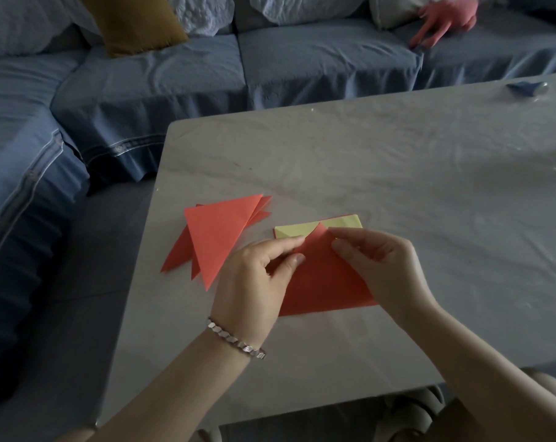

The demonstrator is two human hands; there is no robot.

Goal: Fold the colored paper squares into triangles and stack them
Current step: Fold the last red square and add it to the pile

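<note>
Blue sofa [142, 81] wraps the background, with a mustard cushion [136, 23] at eleven o'clock, and a pale desk [365, 154] fills the foreground. On the desk, at nine o'clock from the hands, lie red triangles [216, 237], stacked and fanned out. The left hand [254, 282], a bracelet [238, 341] on its wrist, pinches the far corner of a red sheet [327, 282] between thumb and forefinger, its fingers [286, 242] curled. The sheet rests on the desk, its tip overlapping yellow paper [289, 232] at its twelve o'clock. The right hand [375, 260] pinches the same tip from three o'clock, its fingers [343, 232] bent round the edge. A small blue object [525, 87] sits near the desk's two o'clock edge, well apart.
</note>
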